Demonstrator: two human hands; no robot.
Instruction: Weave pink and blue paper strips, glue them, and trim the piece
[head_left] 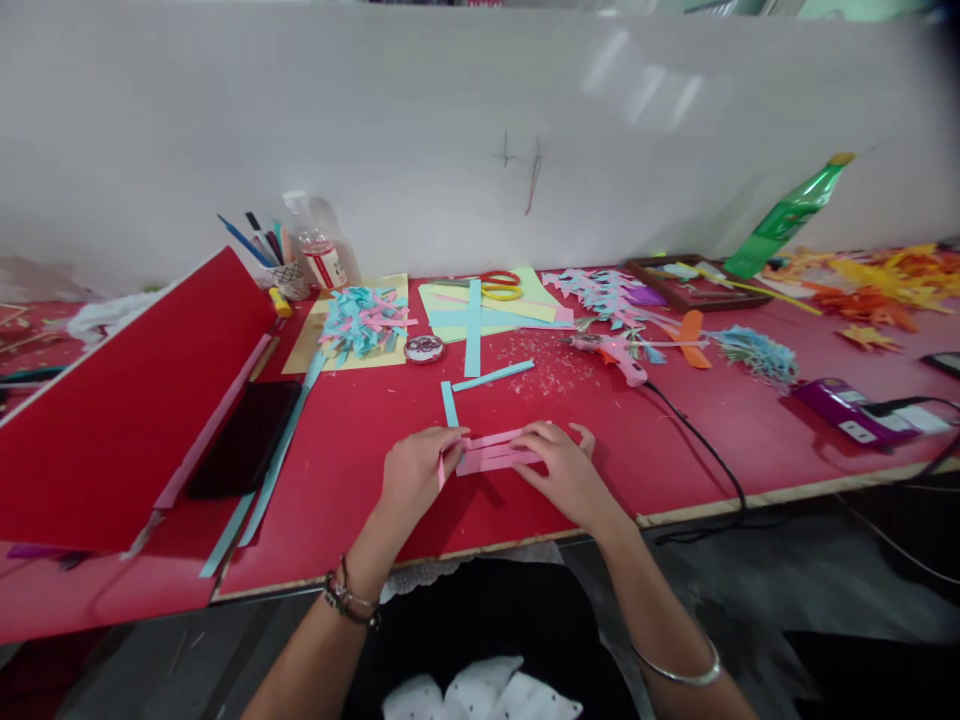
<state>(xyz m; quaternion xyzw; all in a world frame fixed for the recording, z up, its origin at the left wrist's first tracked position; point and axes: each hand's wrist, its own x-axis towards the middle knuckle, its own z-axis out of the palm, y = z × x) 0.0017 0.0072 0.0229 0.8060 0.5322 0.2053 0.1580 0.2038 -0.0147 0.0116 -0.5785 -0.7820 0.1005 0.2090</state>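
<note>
Pink paper strips (491,457) lie between my two hands, just above the red table near its front edge. My left hand (424,462) pinches their left end, and a narrow pink piece hangs down from its fingers. At the other end, my right hand (559,462) has thumb and fingers closed on the strips, its little finger raised. A short blue paper strip (449,404) touches the table just beyond my left fingertips. Behind it lies a folded blue strip (493,376), slanting up to the right.
A pink glue gun (619,357) with a black cord rests at right, near a purple power strip (855,410). Scissors (501,286) lie on coloured paper at the back. Left are a dark phone (244,440) and a red board (142,410). A green bottle (787,220) leans at back right.
</note>
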